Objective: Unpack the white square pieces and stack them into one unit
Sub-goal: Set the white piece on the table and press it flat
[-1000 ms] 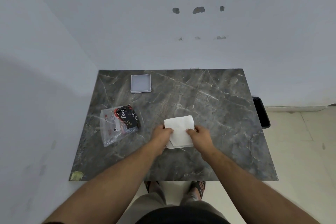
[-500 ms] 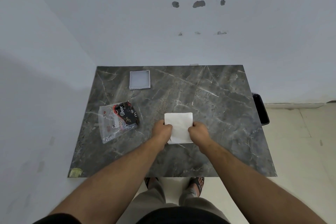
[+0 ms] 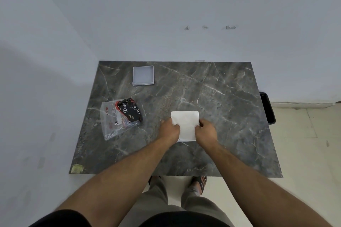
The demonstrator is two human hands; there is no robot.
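Squared up since the skewed earlier frame: the white square pieces [image 3: 185,125] now lie aligned on the marble table [image 3: 221,134], pinched at their sides by the left hand [image 3: 169,129] and right hand [image 3: 205,131]. Stacking is judged nearly done. Piece count cannot be told; lower edges are hidden. Farther left lies the plastic wrapper [image 3: 120,116], beyond it a small tray [image 3: 143,75].

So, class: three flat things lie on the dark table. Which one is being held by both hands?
The white stack, gripped by the left hand and right hand. The tray and the plastic bag lie untouched, further left.
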